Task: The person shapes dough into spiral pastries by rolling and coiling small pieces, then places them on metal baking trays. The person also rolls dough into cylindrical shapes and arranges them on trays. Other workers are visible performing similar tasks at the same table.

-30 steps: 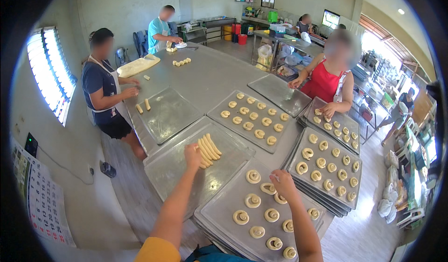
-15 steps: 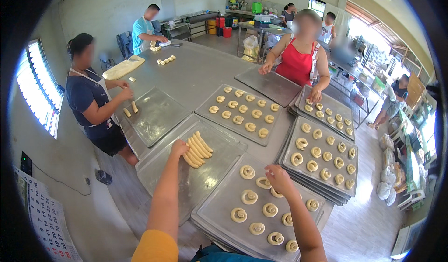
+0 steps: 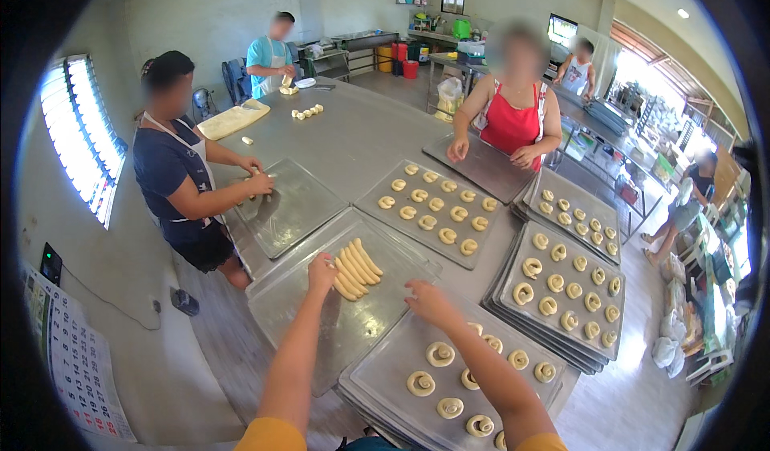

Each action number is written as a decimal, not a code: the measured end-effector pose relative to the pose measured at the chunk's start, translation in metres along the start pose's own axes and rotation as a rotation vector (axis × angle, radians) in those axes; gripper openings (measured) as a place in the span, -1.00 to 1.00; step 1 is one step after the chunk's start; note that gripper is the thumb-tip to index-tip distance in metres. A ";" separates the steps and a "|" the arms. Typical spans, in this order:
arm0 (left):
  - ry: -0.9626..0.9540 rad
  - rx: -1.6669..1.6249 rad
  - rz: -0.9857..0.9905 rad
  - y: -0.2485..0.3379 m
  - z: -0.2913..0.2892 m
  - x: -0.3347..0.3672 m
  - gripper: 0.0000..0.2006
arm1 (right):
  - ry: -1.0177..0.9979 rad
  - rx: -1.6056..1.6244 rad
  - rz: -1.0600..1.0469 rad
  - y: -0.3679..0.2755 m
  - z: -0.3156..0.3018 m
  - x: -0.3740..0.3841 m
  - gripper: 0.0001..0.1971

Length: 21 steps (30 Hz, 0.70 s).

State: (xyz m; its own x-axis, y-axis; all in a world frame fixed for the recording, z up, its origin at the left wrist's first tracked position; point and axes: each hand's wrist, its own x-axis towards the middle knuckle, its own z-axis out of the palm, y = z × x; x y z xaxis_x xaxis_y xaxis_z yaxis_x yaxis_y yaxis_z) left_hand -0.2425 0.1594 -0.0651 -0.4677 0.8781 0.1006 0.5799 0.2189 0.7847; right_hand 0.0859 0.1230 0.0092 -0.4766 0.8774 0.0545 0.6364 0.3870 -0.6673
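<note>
Touching a row of pale dough sticks point(image 3: 355, 268) on a steel tray point(image 3: 321, 347), the left hand point(image 3: 322, 273) has fingers curled loosely. Right hand point(image 3: 425, 298) rests open, empty, beside dough rings point(image 3: 439, 354) on a neighbouring tray point(image 3: 385, 375).

Daylight fills the room I look down into. The louvred window point(image 3: 80, 134) at nine o'clock burns almost white, and the open side of the building at two o'clock is washed out too. A ceiling lamp point(image 3: 682, 14) glows near one o'clock. The steel table point(image 3: 353, 142) throws back a soft, pale sheen, and the baking tray point(image 3: 353, 331) under my left hand point(image 3: 321, 273) shows smeared reflections. Shadows are faint and short. The fisheye bends straight edges toward the rim, where a black ring closes the view. The centre is sharp; far corners turn soft.
</note>
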 end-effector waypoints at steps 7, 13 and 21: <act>-0.060 -0.367 0.192 0.095 -0.131 -0.103 -0.61 | -0.396 -0.296 -0.122 -0.055 0.069 0.046 -0.58; -0.289 -0.137 0.124 0.183 -0.240 -0.214 -0.60 | -0.541 1.184 0.064 -0.140 0.087 -0.044 -0.26; -0.545 -0.339 0.237 0.228 -0.221 -0.321 -0.61 | -0.615 0.968 -0.282 -0.155 -0.015 -0.190 -0.45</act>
State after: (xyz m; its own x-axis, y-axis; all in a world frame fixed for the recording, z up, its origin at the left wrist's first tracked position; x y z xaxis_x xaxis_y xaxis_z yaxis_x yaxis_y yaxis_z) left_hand -0.1074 -0.1665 0.2162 0.1004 0.9941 0.0404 0.3429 -0.0727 0.9365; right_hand 0.0867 -0.0994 0.1130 -0.9073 0.4086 0.0996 -0.1370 -0.0633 -0.9885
